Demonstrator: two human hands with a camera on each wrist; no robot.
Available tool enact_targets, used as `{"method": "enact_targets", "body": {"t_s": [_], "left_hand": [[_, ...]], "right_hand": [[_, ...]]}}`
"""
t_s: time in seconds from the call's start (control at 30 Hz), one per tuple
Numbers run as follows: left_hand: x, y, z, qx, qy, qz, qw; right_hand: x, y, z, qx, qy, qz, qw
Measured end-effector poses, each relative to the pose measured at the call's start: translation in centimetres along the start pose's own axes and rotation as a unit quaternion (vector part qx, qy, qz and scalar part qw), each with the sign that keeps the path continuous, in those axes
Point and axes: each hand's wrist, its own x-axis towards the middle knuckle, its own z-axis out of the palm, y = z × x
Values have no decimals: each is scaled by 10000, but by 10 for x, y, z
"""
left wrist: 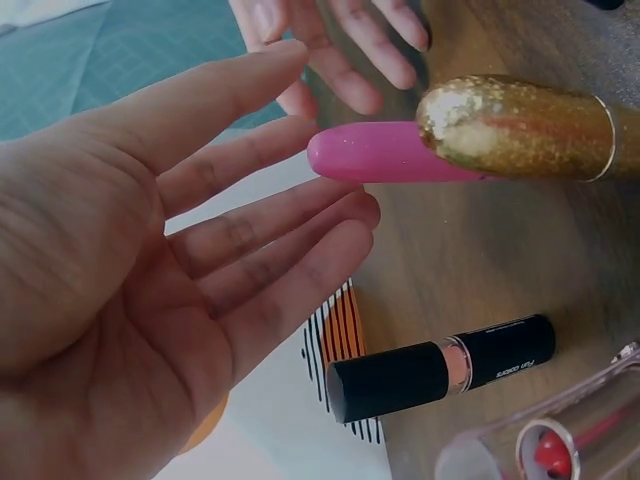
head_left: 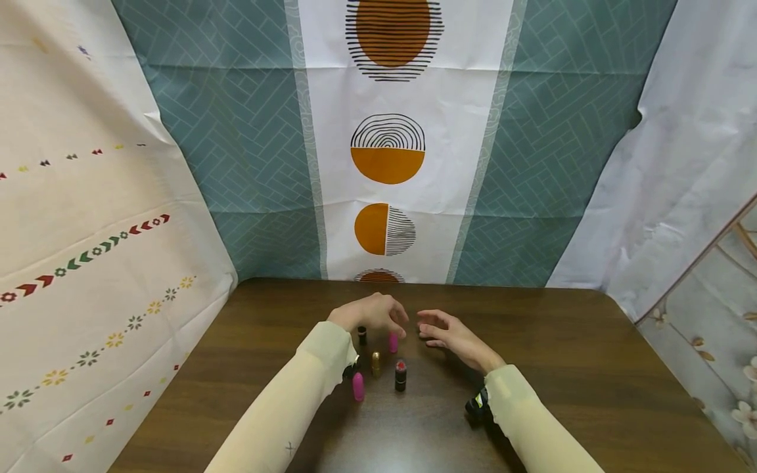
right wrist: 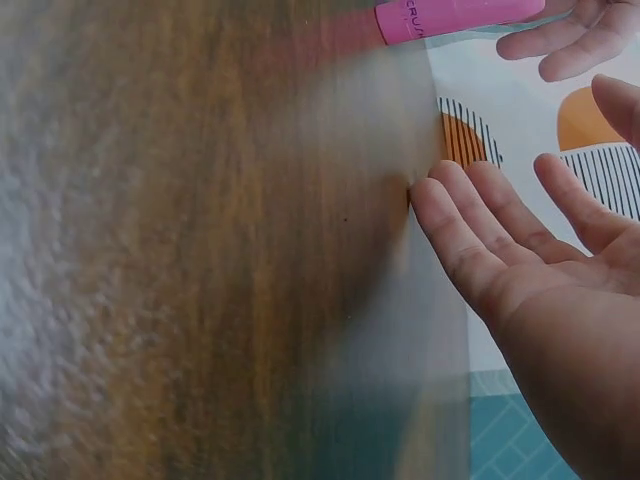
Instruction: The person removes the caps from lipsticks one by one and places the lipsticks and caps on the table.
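A pink lipstick tube [head_left: 393,343] stands upright toward the back of the table. Just behind and over it is my left hand [head_left: 374,311], fingers loosely bent, with the fingertips close to the tube's rounded top in the left wrist view. My right hand [head_left: 454,338] lies to the right, its little-finger side low at the tabletop, palm turned toward the left hand and nothing in it. Around the left forearm stand a black lipstick [head_left: 362,335] with a clear band, a glittery gold tube [head_left: 376,365], a black tube with a red top [head_left: 400,376] and a second pink tube [head_left: 358,387].
A clear tube with red inside [left wrist: 552,452] shows at the corner of the left wrist view. The brown wooden table [head_left: 562,368] meets a patterned cloth [head_left: 384,184] at its back edge. Black wrist devices [head_left: 476,406] sit near the cuffs.
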Motion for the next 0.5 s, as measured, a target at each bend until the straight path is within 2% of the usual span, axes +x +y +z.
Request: {"method": "enact_targets", "body": {"t_s": [0.5], "left_hand": [[-1,-2,7,17,62,-159,9999]], "right_hand": [[0,6,6,88,81,-9,9999]]}}
